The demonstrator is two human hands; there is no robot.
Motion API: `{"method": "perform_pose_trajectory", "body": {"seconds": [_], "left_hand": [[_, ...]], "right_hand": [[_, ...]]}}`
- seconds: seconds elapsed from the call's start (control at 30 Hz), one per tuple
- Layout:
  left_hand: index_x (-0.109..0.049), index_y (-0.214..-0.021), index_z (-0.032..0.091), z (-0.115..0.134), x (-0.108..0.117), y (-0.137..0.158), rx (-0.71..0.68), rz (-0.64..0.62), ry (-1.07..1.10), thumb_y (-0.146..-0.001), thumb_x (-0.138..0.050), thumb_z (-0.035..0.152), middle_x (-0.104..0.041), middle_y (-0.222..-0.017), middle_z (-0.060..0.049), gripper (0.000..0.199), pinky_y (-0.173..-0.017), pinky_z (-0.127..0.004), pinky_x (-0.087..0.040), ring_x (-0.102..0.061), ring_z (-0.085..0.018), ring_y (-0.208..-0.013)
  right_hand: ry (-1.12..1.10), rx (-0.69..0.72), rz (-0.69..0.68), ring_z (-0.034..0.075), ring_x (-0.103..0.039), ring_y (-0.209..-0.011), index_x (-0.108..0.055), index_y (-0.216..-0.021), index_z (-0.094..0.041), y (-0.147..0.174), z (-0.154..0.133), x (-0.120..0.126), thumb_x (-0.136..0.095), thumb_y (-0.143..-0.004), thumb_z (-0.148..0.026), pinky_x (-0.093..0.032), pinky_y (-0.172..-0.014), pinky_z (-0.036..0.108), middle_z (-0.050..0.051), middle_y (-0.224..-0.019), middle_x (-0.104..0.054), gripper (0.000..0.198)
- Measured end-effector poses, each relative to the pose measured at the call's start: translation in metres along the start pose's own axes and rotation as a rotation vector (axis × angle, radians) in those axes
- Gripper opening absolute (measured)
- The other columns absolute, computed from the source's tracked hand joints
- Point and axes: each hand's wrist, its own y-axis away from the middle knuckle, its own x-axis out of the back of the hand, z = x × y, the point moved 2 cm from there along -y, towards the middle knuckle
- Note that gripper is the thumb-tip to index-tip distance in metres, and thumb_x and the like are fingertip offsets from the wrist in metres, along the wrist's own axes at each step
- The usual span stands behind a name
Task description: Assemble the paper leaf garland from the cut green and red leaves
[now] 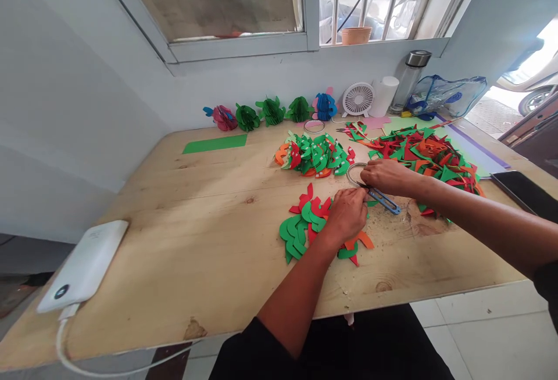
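My right hand [386,176] is closed, with its fingertips at the edge of a thin, pale ring that looks like a narrow roll of tape [350,179]. The roll is tilted up, and its right edge is hidden by the fingers. Just left and nearer, my left hand [349,215] is pinched closed; what it holds is too small to tell. Blue thread snips [386,200] lie beneath the right hand. Under and beside my left wrist is a loose pile of green, red and orange paper cutouts [296,235]. Beyond the hands sits another cutout pile [320,153], with small white patches on several pieces.
A large heap of cutouts [436,153] lies right, near a black phone [523,191]. Along the wall stand folded paper figures [272,111], a white fan [358,100] and a glass bottle [407,83]. A green strip [215,143] and white power bank [85,264] are left.
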Motion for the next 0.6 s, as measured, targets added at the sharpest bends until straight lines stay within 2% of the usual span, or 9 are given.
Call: {"method": "perform_pose_trajectory", "body": {"seconds": [0.13,0.3,0.47,0.6], "left_hand": [[-0.050,-0.088,0.020,0.001,0.002,0.000,0.016,-0.015,0.013,-0.083,-0.040,0.013,-0.063,-0.095,-0.005,0.013,-0.089,-0.034,-0.040,-0.055,-0.019,-0.097],[-0.050,-0.088,0.020,0.001,0.002,0.000,0.020,-0.007,0.012,-0.083,-0.040,0.013,-0.063,-0.095,-0.005,0.013,-0.091,-0.034,-0.040,-0.055,-0.019,-0.099],[-0.051,-0.094,0.020,0.000,0.001,0.000,0.012,-0.007,0.017,-0.084,-0.039,0.014,-0.064,-0.100,-0.005,0.017,-0.093,-0.034,-0.039,-0.055,-0.019,-0.103],[-0.051,-0.093,0.020,-0.001,0.000,0.000,0.008,0.003,0.038,-0.085,-0.038,0.013,-0.064,-0.104,-0.004,0.017,-0.095,-0.034,-0.038,-0.054,-0.019,-0.106]], "right_hand": [[0.050,0.063,-0.008,0.020,-0.057,-0.071,-0.061,-0.077,-0.011,-0.004,-0.003,0.002,-0.051,-0.082,-0.010,-0.027,-0.059,0.029,0.011,-0.072,-0.065,0.011],[0.048,0.053,-0.023,0.020,-0.057,-0.070,-0.060,-0.079,-0.010,-0.004,-0.002,0.000,-0.048,-0.082,-0.010,-0.026,-0.059,0.029,0.012,-0.072,-0.064,0.012],[-0.050,-0.086,-0.044,0.019,-0.056,-0.069,-0.059,-0.079,-0.012,0.000,0.004,-0.005,-0.046,-0.084,-0.015,-0.027,-0.058,0.028,0.009,-0.071,-0.063,0.015],[-0.046,-0.213,0.002,0.020,-0.057,-0.074,-0.059,-0.078,-0.012,0.006,0.015,-0.001,-0.044,-0.084,-0.013,-0.030,-0.061,0.027,0.010,-0.075,-0.064,0.017]]}}
